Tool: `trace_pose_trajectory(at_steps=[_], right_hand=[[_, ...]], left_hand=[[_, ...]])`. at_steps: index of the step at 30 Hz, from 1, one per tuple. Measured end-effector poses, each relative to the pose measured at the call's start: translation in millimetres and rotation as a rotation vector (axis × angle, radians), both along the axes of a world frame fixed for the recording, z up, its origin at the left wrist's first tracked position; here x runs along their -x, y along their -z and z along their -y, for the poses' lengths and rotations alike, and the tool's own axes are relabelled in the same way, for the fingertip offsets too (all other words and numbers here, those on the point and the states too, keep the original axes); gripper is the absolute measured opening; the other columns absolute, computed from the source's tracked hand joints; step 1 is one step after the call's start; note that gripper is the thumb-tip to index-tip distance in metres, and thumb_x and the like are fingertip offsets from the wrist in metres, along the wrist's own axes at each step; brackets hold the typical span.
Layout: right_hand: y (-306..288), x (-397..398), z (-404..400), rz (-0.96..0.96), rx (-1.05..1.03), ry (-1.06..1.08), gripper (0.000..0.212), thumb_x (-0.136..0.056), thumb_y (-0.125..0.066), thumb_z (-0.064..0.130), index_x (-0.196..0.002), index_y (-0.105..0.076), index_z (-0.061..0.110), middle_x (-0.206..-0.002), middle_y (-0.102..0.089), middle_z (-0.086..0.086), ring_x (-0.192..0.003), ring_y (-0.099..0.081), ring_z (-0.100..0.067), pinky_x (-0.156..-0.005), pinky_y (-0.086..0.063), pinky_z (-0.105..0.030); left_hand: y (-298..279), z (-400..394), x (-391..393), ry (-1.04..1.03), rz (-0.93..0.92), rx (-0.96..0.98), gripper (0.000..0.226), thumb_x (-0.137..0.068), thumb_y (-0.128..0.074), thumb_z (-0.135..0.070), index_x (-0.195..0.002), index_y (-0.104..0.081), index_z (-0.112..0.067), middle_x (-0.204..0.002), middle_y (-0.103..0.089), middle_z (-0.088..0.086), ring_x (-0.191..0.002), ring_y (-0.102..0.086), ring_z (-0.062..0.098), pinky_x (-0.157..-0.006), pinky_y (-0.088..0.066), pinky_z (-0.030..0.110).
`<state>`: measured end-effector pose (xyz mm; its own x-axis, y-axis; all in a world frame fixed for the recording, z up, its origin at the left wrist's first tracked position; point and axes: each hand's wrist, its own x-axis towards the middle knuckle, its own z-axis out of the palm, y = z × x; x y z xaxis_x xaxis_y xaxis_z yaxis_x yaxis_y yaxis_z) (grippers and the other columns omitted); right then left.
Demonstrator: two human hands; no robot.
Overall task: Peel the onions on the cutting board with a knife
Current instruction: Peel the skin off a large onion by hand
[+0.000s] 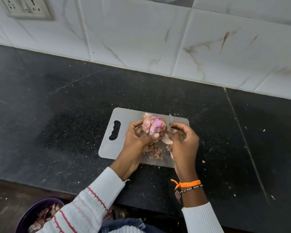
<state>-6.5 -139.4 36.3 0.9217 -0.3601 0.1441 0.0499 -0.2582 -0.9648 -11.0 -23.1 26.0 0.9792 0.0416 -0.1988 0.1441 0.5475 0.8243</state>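
One onion in left grip, above cutting board.

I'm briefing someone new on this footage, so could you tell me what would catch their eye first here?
The pink, half-peeled onion stands out, gripped by the left hand above the grey cutting board at the centre of the dark counter. Beside it the right hand holds a small knife, blade pointing up, with papery peels heaped on the board below.
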Motion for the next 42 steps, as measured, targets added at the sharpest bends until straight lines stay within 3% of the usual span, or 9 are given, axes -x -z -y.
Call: trace_pose_trajectory(at_steps=[4,7,10,13,18,23,33,38,42], right_hand=[[-7,1,-6,0.071,0.072,-0.023,0.008,-0.087,-0.062,0.011,-0.086,-0.064,0.019,-0.091,-0.067,-0.001,-0.081,-0.063,-0.005,-0.068,-0.05,-0.015],[-6,1,-8,0.122,0.163,-0.002,0.01,-0.079,-0.073,0.016,-0.083,-0.063,0.017,-0.088,-0.065,-0.002,-0.075,-0.061,-0.002,-0.063,-0.048,-0.01],[-3,-1,-8,0.199,0.2,-0.001,0.007,-0.081,-0.07,0.008,-0.077,-0.066,0.012,-0.081,-0.063,0.001,-0.074,-0.061,-0.006,-0.066,-0.052,-0.021],[-1,-1,-9,0.27,0.325,-0.055,0.007,-0.081,-0.068,0.005,-0.076,-0.065,0.009,-0.079,-0.056,0.007,-0.074,-0.059,-0.012,-0.065,-0.053,-0.033],[6,-4,-4,0.3,0.472,0.014,0.008,-0.084,-0.064,0.002,-0.08,-0.058,0.005,-0.086,-0.048,0.005,-0.076,-0.05,-0.01,-0.067,-0.041,-0.018],[11,-8,8,0.251,0.384,0.028,0.013,-0.079,-0.068,-0.004,-0.075,-0.06,0.006,-0.082,-0.052,0.001,-0.071,-0.05,0.003,-0.065,-0.038,-0.004],[26,-10,19,0.086,0.5,-0.054,0.024,-0.079,-0.057,-0.014,-0.086,-0.067,0.006,-0.092,-0.062,-0.005,-0.08,-0.057,-0.008,-0.071,-0.04,-0.001],[5,-7,11,0.073,0.276,-0.11,0.021,-0.091,-0.052,0.003,-0.097,-0.068,0.014,-0.095,-0.063,0.008,-0.089,-0.057,0.001,-0.077,-0.043,-0.006],[-6,-8,3,0.035,0.109,-0.232,0.022,-0.092,-0.056,0.009,-0.107,-0.068,0.019,-0.103,-0.066,0.01,-0.098,-0.061,0.0,-0.084,-0.048,-0.014]], left_hand=[[-1,1,4,-0.005,0.055,-0.219,0.058,-0.07,-0.071,0.013,-0.109,-0.043,-0.018,-0.102,-0.067,0.013,-0.086,-0.069,0.016,-0.073,-0.057,0.031],[-3,3,7,0.011,0.141,-0.313,0.062,-0.073,-0.07,0.012,-0.111,-0.042,-0.027,-0.097,-0.061,0.003,-0.077,-0.066,0.004,-0.066,-0.054,0.021],[-3,4,8,0.046,0.225,-0.421,0.071,-0.071,-0.073,0.01,-0.12,-0.044,-0.034,-0.11,-0.055,0.001,-0.088,-0.063,0.001,-0.072,-0.052,0.018],[0,5,7,0.055,0.245,-0.545,0.06,-0.069,-0.075,0.008,-0.116,-0.056,-0.025,-0.114,-0.057,0.003,-0.101,-0.058,0.003,-0.083,-0.052,0.022],[0,8,9,0.034,0.219,-0.531,0.051,-0.069,-0.074,0.009,-0.111,-0.057,-0.015,-0.109,-0.056,0.003,-0.09,-0.055,-0.012,-0.077,-0.049,0.013],[3,6,6,0.049,0.237,-0.443,0.052,-0.07,-0.074,0.01,-0.113,-0.054,-0.012,-0.114,-0.058,0.011,-0.097,-0.062,0.016,-0.08,-0.055,0.026],[6,2,5,0.062,0.231,-0.213,0.053,-0.075,-0.067,0.012,-0.116,-0.046,-0.015,-0.127,-0.05,0.016,-0.101,-0.061,0.017,-0.081,-0.054,0.028],[11,-4,1,0.102,0.226,-0.221,0.053,-0.075,-0.069,0.002,-0.102,-0.049,-0.039,-0.129,-0.046,0.016,-0.114,-0.055,0.033,-0.087,-0.053,0.04],[10,-4,0,0.133,0.262,-0.282,0.055,-0.072,-0.071,0.006,-0.106,-0.045,-0.027,-0.121,-0.046,0.015,-0.101,-0.057,0.02,-0.08,-0.055,0.033]])
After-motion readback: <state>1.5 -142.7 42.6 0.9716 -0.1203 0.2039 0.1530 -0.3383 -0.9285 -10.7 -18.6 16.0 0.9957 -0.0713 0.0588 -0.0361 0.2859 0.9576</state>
